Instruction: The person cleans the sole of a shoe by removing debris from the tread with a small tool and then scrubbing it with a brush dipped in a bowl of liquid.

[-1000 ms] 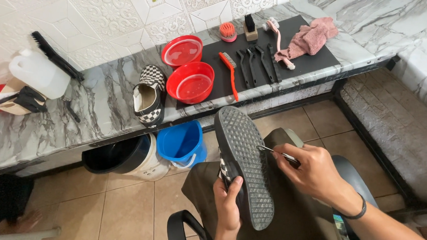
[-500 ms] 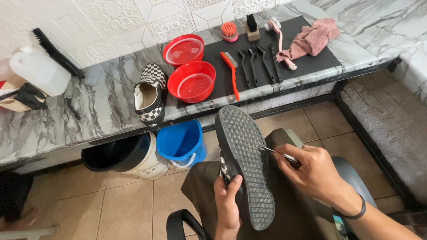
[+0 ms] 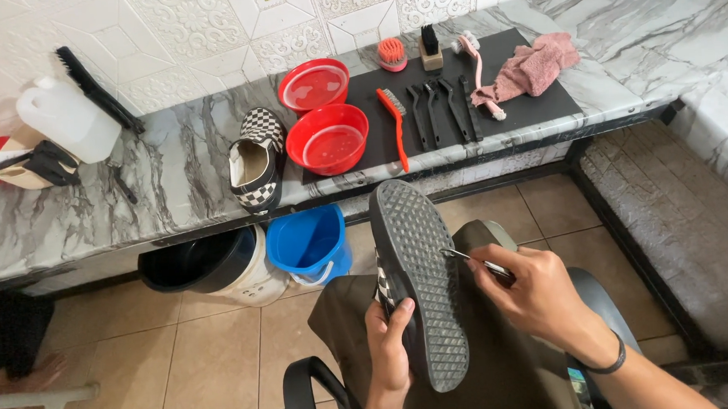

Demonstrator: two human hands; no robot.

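Left hand (image 3: 390, 344) curls upward in a clamping grip — right hand (image 3: 539, 291), fingers pinched together, reaches leftward beside it.

A marble counter (image 3: 171, 169) carries a checkered shoe (image 3: 255, 160), white jug (image 3: 67, 119) and black mat (image 3: 533, 96). Two red bowls (image 3: 327, 138) and brushes (image 3: 442, 109) lie there.

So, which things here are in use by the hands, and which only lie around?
In use:
- black checkered shoe, sole up, in left hand
- thin metal pick, in right hand

Lying around:
- second checkered shoe
- two red plastic bowls
- black brushes
- pink cloth
- blue bucket
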